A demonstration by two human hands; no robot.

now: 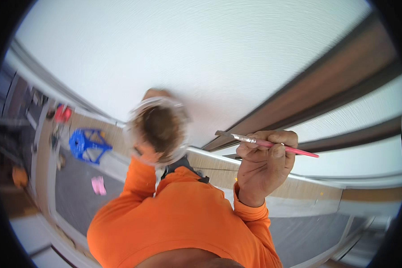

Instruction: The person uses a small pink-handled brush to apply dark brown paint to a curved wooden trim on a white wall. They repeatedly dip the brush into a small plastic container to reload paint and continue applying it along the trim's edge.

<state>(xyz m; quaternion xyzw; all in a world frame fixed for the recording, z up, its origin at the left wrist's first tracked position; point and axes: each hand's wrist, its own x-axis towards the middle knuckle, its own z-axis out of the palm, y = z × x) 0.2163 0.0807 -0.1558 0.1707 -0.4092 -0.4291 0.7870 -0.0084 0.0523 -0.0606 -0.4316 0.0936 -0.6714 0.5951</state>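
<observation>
Plain orange shirt; left hand: cup, unreadably blurred; right hand: paintbrush.

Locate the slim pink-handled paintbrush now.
In the head view, the slim pink-handled paintbrush is right of centre in the right hand, bristles pointing left toward the clear plastic tub.

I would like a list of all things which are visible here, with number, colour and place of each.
Cup: one, clear, left of centre
Contents: one mass, brown, inside cup
Paintbrush: one, pink handle, right hand
Wall: one, white, ahead
Trim: two strips, brown, right
Stool: one, blue, left
Flat item: one, pink, floor left
Floor: one, tan and grey, below
Edge clutter: uncountable, mixed, far left, unclear
Shirt: one, orange, bottom centre
Left hand: one, bare, around cup
Right hand: one, bare, gripping paintbrush
</observation>
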